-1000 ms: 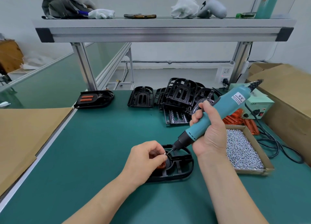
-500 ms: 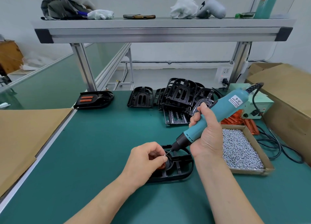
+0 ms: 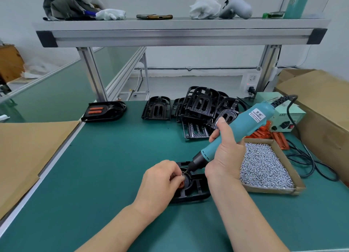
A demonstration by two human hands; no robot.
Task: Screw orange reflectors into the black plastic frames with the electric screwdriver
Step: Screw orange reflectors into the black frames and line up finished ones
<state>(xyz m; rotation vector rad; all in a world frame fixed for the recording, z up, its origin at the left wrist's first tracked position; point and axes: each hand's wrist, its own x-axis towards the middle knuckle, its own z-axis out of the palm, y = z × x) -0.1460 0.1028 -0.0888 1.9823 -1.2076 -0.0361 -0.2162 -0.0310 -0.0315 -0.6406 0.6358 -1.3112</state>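
teal electric screwdriver (image 3: 234, 134), gripped in the right hand (image 3: 224, 157), slants onto a black plastic frame (image 3: 196, 193) on the green counter (image 3: 113, 166); the left hand (image 3: 160, 181) pinches the orange reflector (image 3: 181, 185), apparently steadying it.

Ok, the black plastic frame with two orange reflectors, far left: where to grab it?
Probably its rounded right end, from the right: the black plastic frame lies flat, that rim is bare, and the orange reflectors sit toward its left end.
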